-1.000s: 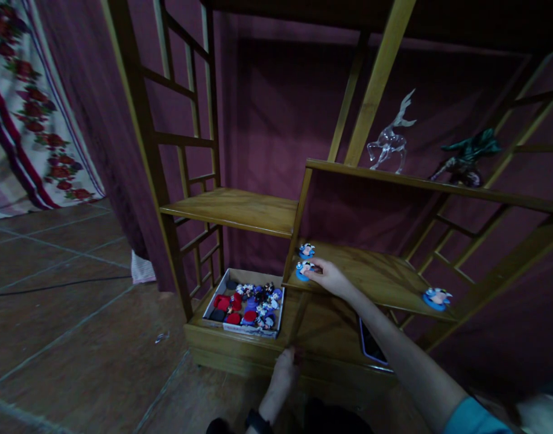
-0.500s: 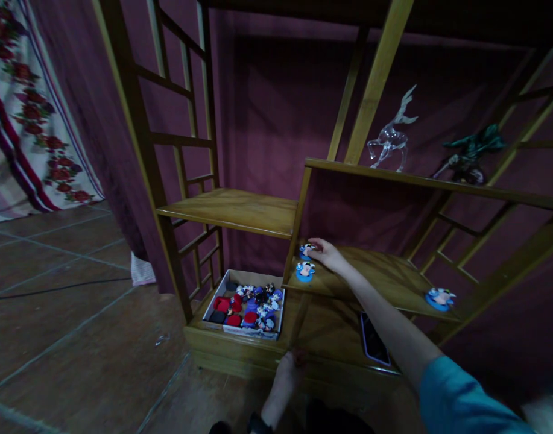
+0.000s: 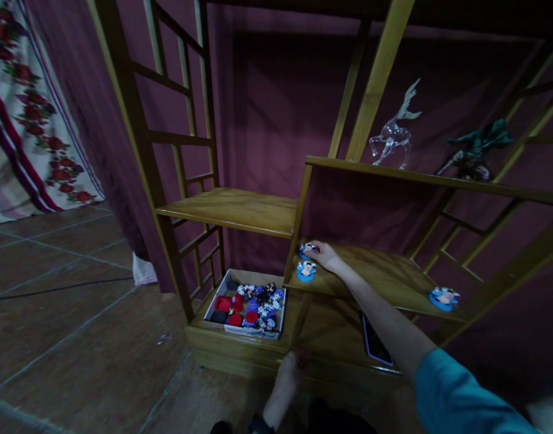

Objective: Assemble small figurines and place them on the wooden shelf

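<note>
My right hand [image 3: 328,257] reaches onto the middle right shelf, its fingers closed on a small figurine with a blue base [image 3: 307,248] at the shelf's left end. Just in front of it stands a second blue-based figurine [image 3: 306,271], apart from my fingers. A third such figurine [image 3: 443,298] sits at the right end of the same shelf. Low down, my left hand [image 3: 289,369] is at the front edge of the bottom board; its fingers are in shadow and hard to make out.
An open cardboard box [image 3: 280,328] of several red, purple and white figurines rests on the bottom board, left. A phone [image 3: 376,343] lies under my right forearm. Above are a clear glass deer [image 3: 394,138] and a dark green statue [image 3: 477,147]. A wooden upright [image 3: 298,211] divides the shelves.
My right fingers have shifted slightly and sit lower against the rear figurine. My left hand stays at the board's edge. The view has moved very slightly.
</note>
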Demonstrator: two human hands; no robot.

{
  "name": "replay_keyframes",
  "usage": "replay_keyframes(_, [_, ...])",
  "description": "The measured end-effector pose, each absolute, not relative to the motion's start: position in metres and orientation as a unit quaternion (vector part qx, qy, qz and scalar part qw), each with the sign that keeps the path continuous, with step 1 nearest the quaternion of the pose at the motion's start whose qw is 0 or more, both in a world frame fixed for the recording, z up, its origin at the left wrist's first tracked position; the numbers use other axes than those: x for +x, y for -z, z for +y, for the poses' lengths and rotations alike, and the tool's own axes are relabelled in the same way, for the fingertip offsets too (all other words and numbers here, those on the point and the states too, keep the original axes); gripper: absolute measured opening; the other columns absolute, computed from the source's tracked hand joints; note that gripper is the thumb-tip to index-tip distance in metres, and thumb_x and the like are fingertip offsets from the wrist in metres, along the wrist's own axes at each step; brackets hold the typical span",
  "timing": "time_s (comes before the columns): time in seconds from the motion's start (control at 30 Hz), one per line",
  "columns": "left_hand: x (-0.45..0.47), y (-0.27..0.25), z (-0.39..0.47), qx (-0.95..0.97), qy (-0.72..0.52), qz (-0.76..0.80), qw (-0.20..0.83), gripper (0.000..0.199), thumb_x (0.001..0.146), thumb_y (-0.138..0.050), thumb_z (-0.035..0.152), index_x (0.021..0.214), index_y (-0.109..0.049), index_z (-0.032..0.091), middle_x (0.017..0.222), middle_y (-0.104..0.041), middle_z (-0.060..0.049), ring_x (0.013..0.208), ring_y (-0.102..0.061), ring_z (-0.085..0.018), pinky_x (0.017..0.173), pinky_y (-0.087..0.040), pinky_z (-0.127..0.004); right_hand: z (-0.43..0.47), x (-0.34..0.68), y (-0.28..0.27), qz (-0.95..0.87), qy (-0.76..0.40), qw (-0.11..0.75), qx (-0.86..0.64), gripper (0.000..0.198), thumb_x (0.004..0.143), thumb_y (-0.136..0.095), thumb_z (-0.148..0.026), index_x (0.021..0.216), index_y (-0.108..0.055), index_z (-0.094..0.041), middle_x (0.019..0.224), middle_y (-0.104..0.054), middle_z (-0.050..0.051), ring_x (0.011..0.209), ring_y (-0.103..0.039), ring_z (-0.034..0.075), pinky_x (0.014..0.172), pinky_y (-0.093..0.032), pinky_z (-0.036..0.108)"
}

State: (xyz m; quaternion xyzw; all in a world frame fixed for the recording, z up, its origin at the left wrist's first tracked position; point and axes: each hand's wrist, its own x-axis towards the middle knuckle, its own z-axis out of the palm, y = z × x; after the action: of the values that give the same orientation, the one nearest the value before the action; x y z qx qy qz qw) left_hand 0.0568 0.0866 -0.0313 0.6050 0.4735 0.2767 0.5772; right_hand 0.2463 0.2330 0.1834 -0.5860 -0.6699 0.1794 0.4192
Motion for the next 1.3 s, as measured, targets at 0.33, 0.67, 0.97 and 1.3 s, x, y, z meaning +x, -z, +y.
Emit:
replay_keyframes(0.33, [0.062,0.061,0.089,0.69,-0.291,0.467,0.471,0.027,0.068,-0.053,0.013,0.092,-0.064,0.013,0.088,-0.066,-0.008,0.082,-0.059,-0.019,0.077,-0.044,-0.031,0.235,0.244,-0.181,-0.67,-0.19,0.428,-0.576,0.025,0.071,-0.062,-0.036,0.088,-0.065,-0.018,0.08,-0.067,0.002,0.071,-0.06,0.016,0.069,-0.047,0.027])
replay_keyframes(0.67, [0.06,0.045,0.09,0.708,-0.238,0.465,0.475,0.028,0.069,-0.053,0.016,0.095,-0.065,0.015,0.095,-0.066,-0.008,0.091,-0.059,-0.022,0.082,-0.042,-0.031,0.178,0.242,-0.202,-0.621,-0.222,0.532,-0.53,0.033,0.075,-0.061,-0.033,0.105,-0.059,-0.019,0.105,-0.065,0.008,0.093,-0.06,0.016,0.089,-0.046,0.033])
replay_keyframes(0.97, [0.06,0.031,0.089,0.73,-0.166,0.475,0.462,0.029,0.071,-0.048,0.013,0.094,-0.065,0.015,0.096,-0.066,-0.007,0.094,-0.057,-0.02,0.084,-0.04,-0.028,0.149,0.222,-0.19,-0.726,-0.203,0.413,-0.511,0.034,0.074,-0.063,-0.036,0.104,-0.062,-0.019,0.105,-0.065,0.006,0.096,-0.059,0.02,0.087,-0.045,0.035])
replay_keyframes(1.3, [0.054,0.033,0.09,0.736,-0.169,0.474,0.454,0.034,0.069,-0.048,0.014,0.099,-0.065,0.014,0.1,-0.065,-0.008,0.094,-0.057,-0.019,0.083,-0.04,-0.026,0.148,0.22,-0.193,-0.748,-0.155,0.399,-0.507,0.025,0.078,-0.06,-0.036,0.096,-0.064,-0.019,0.097,-0.065,0.005,0.091,-0.059,0.019,0.083,-0.043,0.031])
